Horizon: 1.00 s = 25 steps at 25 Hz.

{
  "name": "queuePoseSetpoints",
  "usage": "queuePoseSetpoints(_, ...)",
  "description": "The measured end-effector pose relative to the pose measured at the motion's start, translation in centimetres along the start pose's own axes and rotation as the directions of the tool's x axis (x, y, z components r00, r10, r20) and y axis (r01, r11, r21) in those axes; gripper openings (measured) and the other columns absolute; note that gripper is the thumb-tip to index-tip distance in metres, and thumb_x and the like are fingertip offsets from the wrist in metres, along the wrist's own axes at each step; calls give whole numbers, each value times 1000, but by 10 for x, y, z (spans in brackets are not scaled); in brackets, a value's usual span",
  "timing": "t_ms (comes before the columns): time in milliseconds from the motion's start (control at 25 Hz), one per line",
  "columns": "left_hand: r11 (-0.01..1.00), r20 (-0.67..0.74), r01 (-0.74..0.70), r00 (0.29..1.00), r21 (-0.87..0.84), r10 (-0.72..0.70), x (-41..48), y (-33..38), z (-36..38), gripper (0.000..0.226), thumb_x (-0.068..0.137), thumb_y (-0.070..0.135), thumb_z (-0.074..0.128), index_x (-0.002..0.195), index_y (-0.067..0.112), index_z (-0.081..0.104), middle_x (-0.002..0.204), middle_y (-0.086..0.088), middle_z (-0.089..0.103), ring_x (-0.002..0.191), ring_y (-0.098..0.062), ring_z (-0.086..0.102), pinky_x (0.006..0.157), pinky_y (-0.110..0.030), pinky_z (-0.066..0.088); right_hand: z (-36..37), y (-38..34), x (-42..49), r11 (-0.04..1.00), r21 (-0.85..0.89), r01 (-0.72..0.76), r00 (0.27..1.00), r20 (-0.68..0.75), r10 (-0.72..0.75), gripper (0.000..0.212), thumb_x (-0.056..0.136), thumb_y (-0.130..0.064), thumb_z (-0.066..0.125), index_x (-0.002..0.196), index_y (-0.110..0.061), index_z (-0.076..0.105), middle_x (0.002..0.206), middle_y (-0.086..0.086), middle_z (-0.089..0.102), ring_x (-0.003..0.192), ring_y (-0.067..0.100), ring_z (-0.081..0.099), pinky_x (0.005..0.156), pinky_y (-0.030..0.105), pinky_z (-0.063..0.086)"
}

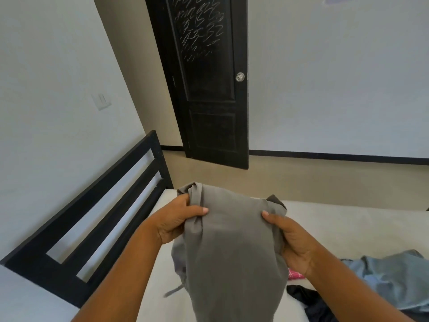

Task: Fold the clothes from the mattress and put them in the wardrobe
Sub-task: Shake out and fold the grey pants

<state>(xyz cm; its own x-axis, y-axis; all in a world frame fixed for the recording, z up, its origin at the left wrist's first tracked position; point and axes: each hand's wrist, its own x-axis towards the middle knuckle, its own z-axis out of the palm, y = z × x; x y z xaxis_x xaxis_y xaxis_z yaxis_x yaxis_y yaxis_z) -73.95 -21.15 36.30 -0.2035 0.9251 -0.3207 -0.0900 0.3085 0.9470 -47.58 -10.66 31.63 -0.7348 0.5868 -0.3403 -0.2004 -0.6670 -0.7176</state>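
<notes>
A grey garment (232, 247) hangs in front of me above the white mattress (348, 224). My left hand (178, 219) grips its bunched upper left edge, thumb across the cloth. At the upper right edge my right hand (290, 240) pinches the fabric between thumb and fingers. The cloth drapes down between my forearms, and a thin drawstring dangles at its lower left. On the mattress to the right lie a light blue denim piece (390, 280), a dark garment (311, 303) and a bit of pink checked cloth (296, 274). No wardrobe is in view.
A black slatted bed frame (97, 219) runs along the left wall. A black door (209, 89) with a round knob stands ajar ahead, scribbled with white marks. Beige floor (301, 180) lies between the bed and the far wall.
</notes>
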Motion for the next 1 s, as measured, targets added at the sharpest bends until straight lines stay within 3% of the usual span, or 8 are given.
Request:
queuePoseSetpoints(120,991,-253,6,967,-135,-40,-5,-8,-8,38,89,36,72,121,18,64,114,-13,71,104,-31,68,81,-41,59,20,-1,5,1000,-19,4,996,-88,-6,47,89,-22,71,131,-3,64,122,25,70,116,41,67,105,56,50)
queuePoseSetpoints(200,948,-362,28,920,-316,-148,-8,-21,-17,32,93,44,68,117,23,68,112,-14,73,107,-33,67,85,-45,58,34,2,10,999,42,11,993,-115,-6,49,85,-22,74,129,-5,63,118,23,72,109,39,69,97,53,56)
queuePoseSetpoints(360,885,-194,21,973,-465,-125,-30,-44,-21,41,99,49,50,128,25,67,120,-12,74,112,-33,69,90,-50,57,49,4,15,983,167,-76,984,-148,102,47,81,-21,82,121,-5,65,114,24,74,104,38,71,91,51,59)
queuePoseSetpoints(520,970,-107,68,990,-232,-95,-42,-51,-25,48,83,25,70,129,14,62,119,-13,74,109,-34,71,89,-50,61,52,-5,18,988,-33,-149,972,-192,140,42,81,-15,81,115,4,64,112,19,73,103,35,69,101,50,55)
queuePoseSetpoints(680,984,-501,96,851,-149,-158,-35,-34,-31,43,84,40,77,115,11,68,113,-15,71,106,-33,66,90,-48,58,59,-20,24,971,-208,-122,968,-241,70,34,90,-15,74,120,-1,66,116,21,72,108,34,69,96,49,58)
queuePoseSetpoints(760,995,-576,43,812,-92,-89,-31,-30,-35,39,89,43,73,116,16,67,116,-11,69,106,-31,64,90,-47,59,66,-24,26,974,-185,-134,961,-263,82,25,94,-12,70,117,0,67,113,20,72,102,30,70,89,44,60)
queuePoseSetpoints(880,996,-419,-92,904,20,92,-39,-26,-38,51,80,33,77,128,23,60,122,-4,63,109,-28,63,79,-34,63,77,-28,31,987,-129,-97,955,-292,56,21,93,-12,71,111,0,69,105,18,73,92,26,69,74,37,59)
queuePoseSetpoints(1000,970,-336,-100,926,222,173,-42,-24,-52,55,73,25,83,125,26,64,124,1,63,112,-27,61,90,-39,62,83,-31,35,980,-192,-58,963,-268,4,29,84,-3,78,110,4,67,108,19,71,92,26,70,74,34,61)
